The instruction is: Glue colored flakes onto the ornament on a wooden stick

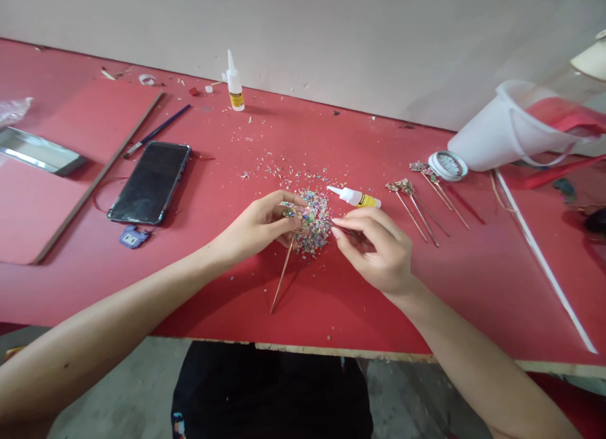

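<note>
My left hand (262, 224) is closed around the ornate head of a hairpin (283, 276), whose thin copper-coloured stick points down toward the table's front edge. Much of the head is hidden by my fingers. Below it spreads a heap of small multicoloured shell-like chips (313, 242). My right hand (379, 246) pinches a thin dark tool like tweezers (349, 230), its tip near the heap; most of it is covered by the hand. Just beyond my right hand lies a small glue bottle (362, 199) on its side, nozzle pointing left.
Several hairpins (415, 205) lie at the right, beside a small round container (447, 165) and a tilted white bucket (497, 132). Another glue bottle (235, 90) stands near the wall. Leftward are a phone (150, 183), a paintbrush (158, 131) and a wooden strip (101, 174).
</note>
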Available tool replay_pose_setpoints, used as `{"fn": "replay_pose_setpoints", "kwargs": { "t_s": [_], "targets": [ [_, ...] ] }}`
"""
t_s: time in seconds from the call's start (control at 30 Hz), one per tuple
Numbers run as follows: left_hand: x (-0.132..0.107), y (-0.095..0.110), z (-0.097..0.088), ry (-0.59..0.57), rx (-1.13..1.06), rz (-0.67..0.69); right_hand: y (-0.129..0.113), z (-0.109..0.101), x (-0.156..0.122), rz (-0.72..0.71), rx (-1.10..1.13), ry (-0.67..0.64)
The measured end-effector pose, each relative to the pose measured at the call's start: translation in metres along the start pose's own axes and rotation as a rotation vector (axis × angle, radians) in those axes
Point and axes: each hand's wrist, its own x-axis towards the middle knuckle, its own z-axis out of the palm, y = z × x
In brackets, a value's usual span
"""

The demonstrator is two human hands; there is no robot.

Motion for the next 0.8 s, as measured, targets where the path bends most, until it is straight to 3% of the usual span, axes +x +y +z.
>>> {"fn": "replay_pose_setpoints", "kwargs": {
  "t_s": [0.2,0.37,0.47,0.8],
  "targets": [
    [0.006,0.002,-0.012,0.144,0.014,0.013,0.008,0.003,0.002,0.131,0.013,-0.004],
    [0.008,-0.001,-0.015,0.147,0.017,0.007,0.013,0.007,0.001,0.222,-0.013,-0.141],
    [0.007,-0.001,-0.013,0.138,0.031,0.006,0.015,0.009,0.0,0.231,-0.019,-0.203],
    [0.008,-0.001,-0.013,0.147,0.021,0.014,0.015,0.017,0.003,0.148,-0.021,-0.213]
  ]
}}
